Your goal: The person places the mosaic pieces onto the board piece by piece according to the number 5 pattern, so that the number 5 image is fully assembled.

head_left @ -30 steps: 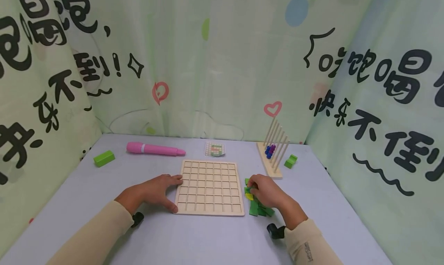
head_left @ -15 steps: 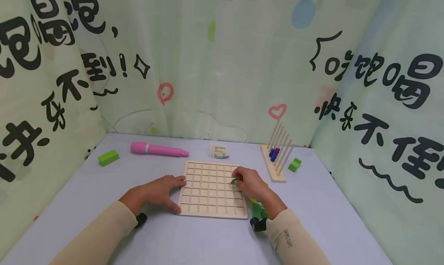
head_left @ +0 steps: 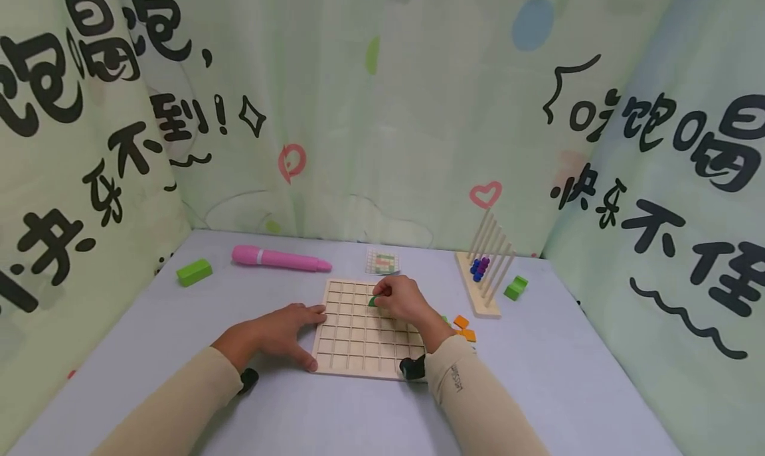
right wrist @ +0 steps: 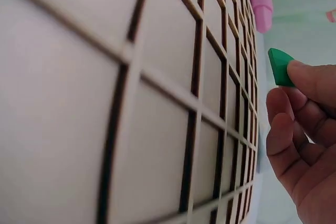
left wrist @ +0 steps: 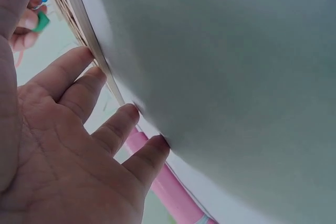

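Observation:
A wooden grid board (head_left: pixel 358 343) lies flat on the table, its square cells all bare where I can see them. My left hand (head_left: pixel 281 333) rests at the board's left edge, fingers spread and touching the rim. Over the far part of the board, my right hand (head_left: pixel 403 301) pinches a small green tile (right wrist: pixel 280 67) between thumb and fingertips. In the right wrist view the tile shows a curved side and is held above the grid. Orange tiles (head_left: pixel 469 336) lie right of the board; the right forearm hides most of the pile there.
Behind the board are a pink pen-shaped object (head_left: pixel 283 259) and a patterned card (head_left: pixel 382 263). A peg stand (head_left: pixel 475 287) with blue and purple beads stands at the right. Green blocks (head_left: pixel 194 273) lie at the far left and beyond the stand.
From the tile pile at the right, my right hand has carried a green tile leftward over the board. My left hand has stayed at the board's left edge.

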{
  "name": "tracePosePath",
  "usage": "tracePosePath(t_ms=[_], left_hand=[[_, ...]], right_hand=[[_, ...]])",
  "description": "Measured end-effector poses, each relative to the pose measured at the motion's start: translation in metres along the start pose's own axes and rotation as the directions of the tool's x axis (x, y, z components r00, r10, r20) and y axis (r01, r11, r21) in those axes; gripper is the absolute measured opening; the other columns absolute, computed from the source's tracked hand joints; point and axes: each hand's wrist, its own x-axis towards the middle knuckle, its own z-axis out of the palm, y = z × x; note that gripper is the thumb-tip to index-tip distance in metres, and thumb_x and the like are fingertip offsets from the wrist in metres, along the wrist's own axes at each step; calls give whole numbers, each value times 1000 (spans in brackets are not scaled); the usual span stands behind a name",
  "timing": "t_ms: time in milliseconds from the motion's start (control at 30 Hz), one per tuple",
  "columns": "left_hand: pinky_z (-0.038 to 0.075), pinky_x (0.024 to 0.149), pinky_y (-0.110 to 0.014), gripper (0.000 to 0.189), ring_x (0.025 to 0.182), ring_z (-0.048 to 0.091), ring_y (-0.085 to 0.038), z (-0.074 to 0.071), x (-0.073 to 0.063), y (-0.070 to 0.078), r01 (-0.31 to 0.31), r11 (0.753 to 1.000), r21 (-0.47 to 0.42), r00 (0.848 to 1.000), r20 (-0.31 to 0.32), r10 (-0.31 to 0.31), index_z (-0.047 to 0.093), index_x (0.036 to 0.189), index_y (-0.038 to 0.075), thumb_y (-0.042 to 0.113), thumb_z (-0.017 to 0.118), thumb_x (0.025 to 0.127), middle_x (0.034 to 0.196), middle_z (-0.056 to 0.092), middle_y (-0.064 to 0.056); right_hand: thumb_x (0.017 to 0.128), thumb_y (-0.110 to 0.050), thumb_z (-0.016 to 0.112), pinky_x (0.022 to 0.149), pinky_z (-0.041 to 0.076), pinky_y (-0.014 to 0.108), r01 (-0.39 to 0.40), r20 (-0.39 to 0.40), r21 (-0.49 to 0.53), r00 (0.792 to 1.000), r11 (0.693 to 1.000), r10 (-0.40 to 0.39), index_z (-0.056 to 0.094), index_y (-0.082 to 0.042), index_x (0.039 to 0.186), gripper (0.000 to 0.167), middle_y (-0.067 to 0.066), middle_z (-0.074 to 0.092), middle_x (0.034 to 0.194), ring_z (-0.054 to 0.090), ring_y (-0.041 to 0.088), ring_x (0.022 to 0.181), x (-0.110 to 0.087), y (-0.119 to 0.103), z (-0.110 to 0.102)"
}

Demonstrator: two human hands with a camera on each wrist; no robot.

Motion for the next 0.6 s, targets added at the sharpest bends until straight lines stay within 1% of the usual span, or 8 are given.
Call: tracePosePath(t_ms=[133,233,333,433,600], left_hand=[[28,125,-55,102,156,27,-36,0,3,2,-1,1000,2,1000,8,1,49,156,14,46,95,71,168,36,3],[27,125,-56,102,157,26,-37,0,3,4,10,1000,1,1000,11,-10,49,156,14,45,96,70,169,36,3],[27,125,-56,102,157,26,-37,1,3,3,17,1000,4,1000,11,-17,49,155,15,45,96,70,169,36,3],[27,125,-55,101,156,26,-37,0,1,3,16,1000,1,1000,7,-17,50,155,14,44,96,70,168,36,2],[27,125,-55,101,157,26,-37,-2,-1,4,19,1000,-10,1000,1,-19,50,155,14,43,96,70,168,37,2]], right_hand=[[99,-7,68,77,53,34,-28,-8,-6,1000,1000,28,73,-6,104,7,5,70,95,62,17,84,10,-1,8],[100,-7,66,75,53,33,-29,3,-6,1000,1000,29,72,-5,104,8,7,70,97,60,17,84,16,-4,12],[100,-6,66,75,53,32,-24,16,-29,1000,999,24,73,-3,103,9,8,70,96,60,18,83,22,-9,15],[100,-5,66,77,54,33,-32,26,-68,999,997,34,75,-4,102,10,7,70,95,60,18,84,28,-12,20],[99,-5,66,79,55,35,-20,36,-158,999,987,26,76,-5,99,10,6,71,94,61,18,85,35,-14,23]])
